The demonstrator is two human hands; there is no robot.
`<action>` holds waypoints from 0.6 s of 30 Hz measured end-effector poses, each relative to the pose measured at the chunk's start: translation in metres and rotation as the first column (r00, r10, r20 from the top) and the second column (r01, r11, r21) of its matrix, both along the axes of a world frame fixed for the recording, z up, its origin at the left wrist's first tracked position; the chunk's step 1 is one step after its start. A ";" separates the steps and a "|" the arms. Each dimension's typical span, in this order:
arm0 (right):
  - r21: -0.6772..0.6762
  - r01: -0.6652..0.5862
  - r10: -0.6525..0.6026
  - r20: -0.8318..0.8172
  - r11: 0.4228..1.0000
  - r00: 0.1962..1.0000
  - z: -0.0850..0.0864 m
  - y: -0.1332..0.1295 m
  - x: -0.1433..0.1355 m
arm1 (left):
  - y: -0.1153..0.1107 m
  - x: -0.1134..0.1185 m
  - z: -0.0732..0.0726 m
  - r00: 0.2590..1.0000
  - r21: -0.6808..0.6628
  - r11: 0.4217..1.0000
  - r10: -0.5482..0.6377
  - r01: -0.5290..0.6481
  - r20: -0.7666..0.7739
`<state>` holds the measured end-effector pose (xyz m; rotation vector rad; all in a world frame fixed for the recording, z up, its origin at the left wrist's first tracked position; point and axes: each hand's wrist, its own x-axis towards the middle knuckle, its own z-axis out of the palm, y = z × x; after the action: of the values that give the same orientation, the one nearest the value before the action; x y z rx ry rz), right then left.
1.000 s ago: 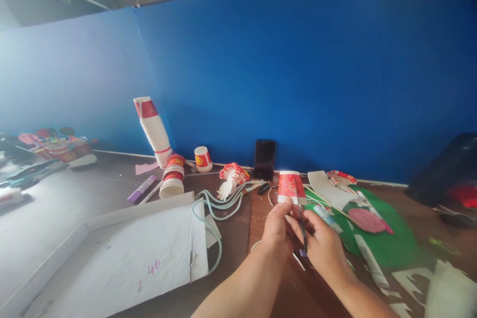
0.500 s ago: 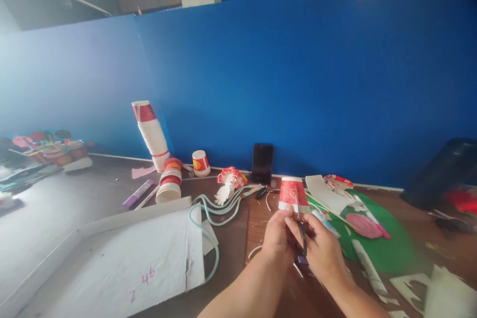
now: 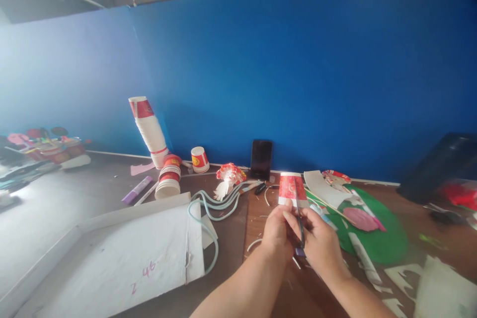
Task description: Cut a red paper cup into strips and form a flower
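Note:
A red and white paper cup (image 3: 288,190) is upside down in front of me, its wide rim toward me. My left hand (image 3: 276,227) pinches that rim. Dark-handled scissors (image 3: 300,226) are in my right hand (image 3: 319,236), with their blades pointing away over the cup's side. The two hands are close together, and their lower fingers are partly hidden. Just behind the cup, a black phone (image 3: 261,160) leans on the blue wall. Left of the phone lies a cup cut into curled red and white strips (image 3: 230,175).
A leaning stack of cups (image 3: 152,134) and a single cup (image 3: 200,160) stand at the back left. A white box lid (image 3: 122,258) and a pale blue cable (image 3: 214,218) lie left. Green sheet (image 3: 387,238), paper scraps and a glue tube lie right.
The whole view has shifted slightly, so most things appear a little higher. Both hands still hold the cup and scissors in nearly the same pose.

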<state>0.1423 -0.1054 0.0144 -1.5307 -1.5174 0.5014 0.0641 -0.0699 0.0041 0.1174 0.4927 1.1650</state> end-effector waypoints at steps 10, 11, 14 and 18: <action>-0.025 -0.023 0.020 -0.108 0.999 0.994 0.004 -0.002 -0.004 | 0.001 -0.008 0.002 0.992 -0.026 0.995 -0.090 0.092 0.092; -0.027 -0.021 0.017 -0.115 0.999 0.993 0.003 -0.002 -0.005 | 0.001 -0.008 0.001 0.994 -0.024 0.996 -0.081 0.083 0.079; -0.043 -0.019 0.013 -0.127 0.999 0.992 0.001 0.000 -0.004 | 0.002 -0.006 -0.003 0.997 -0.017 0.998 -0.065 0.066 0.050; -0.060 -0.021 0.013 -0.129 0.998 0.992 0.003 0.001 -0.004 | 0.002 -0.005 -0.005 0.997 0.018 0.998 -0.055 0.054 0.060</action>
<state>0.1387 -0.1047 0.0178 -1.5033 -1.4282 0.6500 0.0590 -0.0679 -0.0007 0.1085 0.4242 1.1159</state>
